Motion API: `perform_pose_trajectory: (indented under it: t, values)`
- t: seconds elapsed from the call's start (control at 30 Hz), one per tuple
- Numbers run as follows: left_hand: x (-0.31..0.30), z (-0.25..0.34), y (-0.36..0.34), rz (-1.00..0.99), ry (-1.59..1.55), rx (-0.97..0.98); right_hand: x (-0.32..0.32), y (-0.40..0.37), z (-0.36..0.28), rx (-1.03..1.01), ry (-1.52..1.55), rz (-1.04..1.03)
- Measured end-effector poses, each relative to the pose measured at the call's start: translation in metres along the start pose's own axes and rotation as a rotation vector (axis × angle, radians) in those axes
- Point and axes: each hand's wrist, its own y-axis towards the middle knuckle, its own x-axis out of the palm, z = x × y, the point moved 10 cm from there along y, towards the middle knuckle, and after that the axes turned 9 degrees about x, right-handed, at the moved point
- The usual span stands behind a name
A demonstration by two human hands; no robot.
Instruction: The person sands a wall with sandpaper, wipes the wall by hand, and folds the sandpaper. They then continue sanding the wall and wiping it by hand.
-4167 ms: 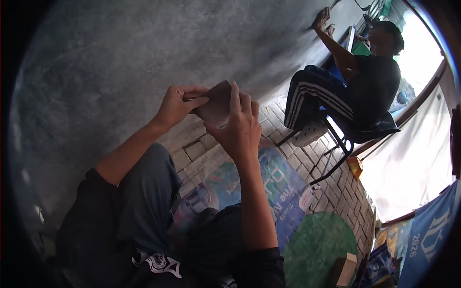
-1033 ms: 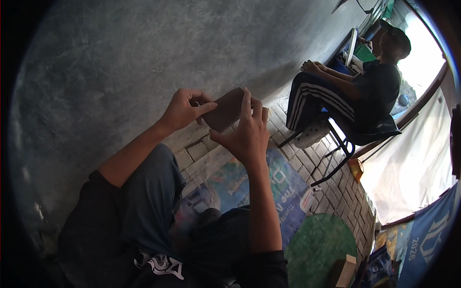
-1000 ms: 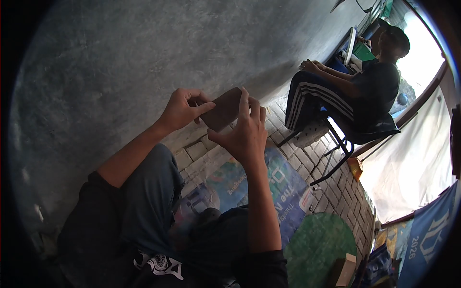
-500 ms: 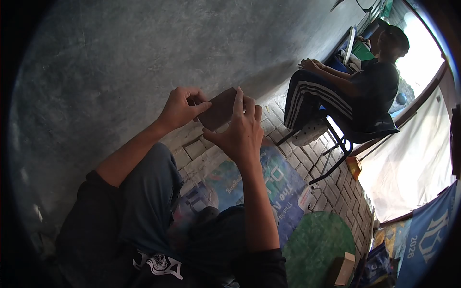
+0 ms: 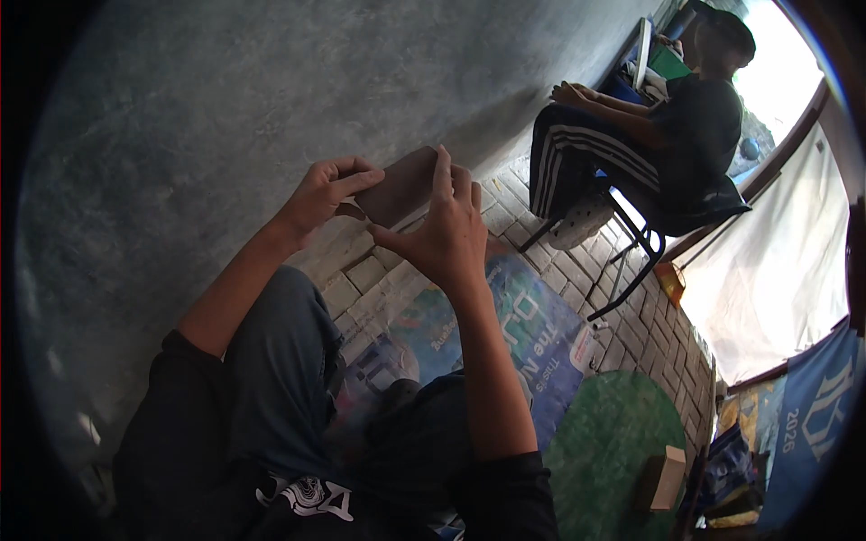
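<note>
A flat, dark brown rectangular piece is held up in front of the grey wall, tilted with its right end higher. My left hand pinches its left end, thumb lying over the near face. At the other end is my right hand, its index finger stretched up along the right edge and its thumb by the lower edge. The piece's far side is hidden. Below both hands are my bent knees in dark trousers.
A printed banner covers part of the brick paving. A green round mat bears a small cardboard box. Another person sits on a black chair at the right, near a white sheet. The grey wall rises close on the left.
Both hands and the brown piece have shifted slightly up and left in view. My left fingers have moved on its left end. The view has turned a little.
</note>
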Motion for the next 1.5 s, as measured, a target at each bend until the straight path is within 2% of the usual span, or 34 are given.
perform_pose_trajectory:
  t: [0.23, 0.3, 0.37, 0.43, 0.8, 0.97, 1.2, 1.33, 1.4, 1.5]
  values:
    - [0.006, -0.003, -0.003, -0.012, -0.048, -0.044, -0.004, -0.002, -0.005, -0.046, 0.071, 0.000]
    - [0.006, -0.004, -0.002, -0.021, -0.166, -0.037, -0.005, -0.003, -0.006, -0.064, 0.063, 0.017]
    - [0.008, -0.002, -0.004, -0.035, -0.196, -0.035, 0.000, -0.004, -0.006, -0.057, 0.110, -0.073]
    - [0.015, -0.001, -0.005, -0.057, -0.226, -0.039, 0.002, -0.006, -0.002, -0.033, 0.136, -0.060]
    - [0.009, 0.019, -0.001, 0.000, 0.120, 0.197, -0.004, -0.003, 0.005, -0.032, 0.161, -0.058]
    - [0.005, 0.019, 0.000, 0.056, 0.269, 0.192, -0.011, -0.006, -0.002, -0.110, 0.093, 0.040]
    - [0.004, 0.027, -0.004, 0.130, 0.389, 0.234, -0.010, -0.005, -0.001, -0.083, 0.111, 0.027]
    - [0.002, 0.008, -0.002, 0.044, 0.190, 0.085, -0.014, -0.007, -0.003, -0.099, 0.194, 0.074]
    - [0.004, 0.003, -0.004, 0.106, -0.052, 0.049, -0.012, -0.008, -0.006, -0.122, 0.249, 0.089]
    - [0.012, 0.004, -0.009, 0.097, -0.091, 0.012, -0.006, -0.007, -0.008, -0.115, 0.317, 0.117]
